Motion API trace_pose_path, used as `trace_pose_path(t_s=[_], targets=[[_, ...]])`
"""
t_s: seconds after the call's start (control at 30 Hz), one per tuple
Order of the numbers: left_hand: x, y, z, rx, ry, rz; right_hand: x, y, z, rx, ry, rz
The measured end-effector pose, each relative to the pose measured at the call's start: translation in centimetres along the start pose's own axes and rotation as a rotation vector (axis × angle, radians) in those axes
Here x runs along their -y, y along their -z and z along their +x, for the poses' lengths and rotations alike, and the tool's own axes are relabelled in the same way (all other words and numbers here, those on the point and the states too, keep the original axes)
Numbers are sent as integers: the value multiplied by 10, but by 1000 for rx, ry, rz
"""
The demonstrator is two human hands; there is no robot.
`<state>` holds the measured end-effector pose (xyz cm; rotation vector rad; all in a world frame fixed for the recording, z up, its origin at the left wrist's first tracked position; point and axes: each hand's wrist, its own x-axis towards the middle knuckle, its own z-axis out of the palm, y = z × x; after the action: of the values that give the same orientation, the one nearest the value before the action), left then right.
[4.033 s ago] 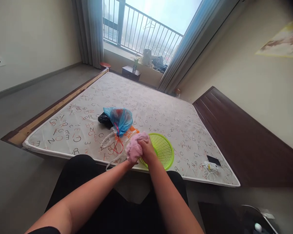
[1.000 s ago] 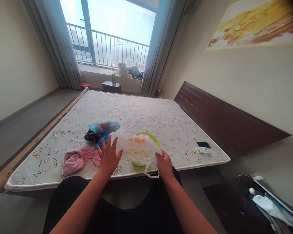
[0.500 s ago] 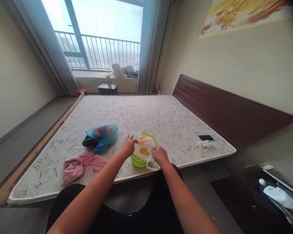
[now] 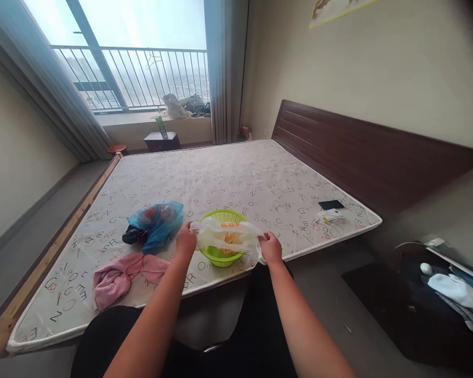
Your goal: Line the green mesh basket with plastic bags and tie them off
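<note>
A white plastic bag [image 4: 220, 233] with orange print is stretched out between my two hands over a lime-green plastic basket [image 4: 224, 215]. My left hand [image 4: 186, 240] is closed on the bag's left end. Its right end is gripped in my right hand [image 4: 271, 247], and a loose part hangs below those fingers. The bag covers much of the basket's inside; something orange-yellow shows through or behind it, and I cannot make out what it is. The basket stands on the mattress [image 4: 220, 181] close to its near edge.
Left of the basket lie a blue plastic bag [image 4: 163, 223] with reddish contents, a small black bundle [image 4: 132, 235] and a pink cloth [image 4: 112, 281]. A black phone [image 4: 331, 205] and a white charger with cable [image 4: 330, 214] rest at the right. A dark headboard [image 4: 358, 131] borders the mattress.
My hands have moved apart, pulling the white bag wide across the basket's top. More of the basket's rim shows now. The camera view has shifted slightly.
</note>
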<state>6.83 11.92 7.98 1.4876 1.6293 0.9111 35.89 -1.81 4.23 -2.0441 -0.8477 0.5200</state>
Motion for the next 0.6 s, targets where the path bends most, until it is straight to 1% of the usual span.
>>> trace_pose_path(t_s=[0.03, 0.07, 0.13, 0.2, 0.27, 0.33, 0.4, 0.43, 0.5, 0.57, 0.6], targets=[[4, 8, 0, -38, 103, -150, -4, -4, 3, 15, -38, 51], [7, 16, -1, -46, 214, -284, -7, -8, 5, 28, -61, 105], [13, 31, -6, -14, 419, -516, -6, -18, 6, 71, -85, 252], [18, 44, -15, 96, 554, -703, -2, -24, 3, 154, -140, 474], [21, 57, -25, 249, 642, -879, 3, -26, -1, 265, -241, 701], [23, 65, -35, 371, 698, -1007, 7, -24, -3, 329, -340, 836], [24, 68, -43, 399, 742, -1060, 9, -22, -5, 332, -371, 861], [25, 68, -46, 387, 758, -1062, 9, -21, -5, 329, -360, 845], [27, 66, -50, 345, 755, -1037, 9, -22, -7, 350, -295, 776], [29, 64, -52, 300, 680, -959, 8, -25, -8, 393, -212, 678], [31, 62, -52, 281, 608, -874, 7, -27, -8, 403, -173, 628]])
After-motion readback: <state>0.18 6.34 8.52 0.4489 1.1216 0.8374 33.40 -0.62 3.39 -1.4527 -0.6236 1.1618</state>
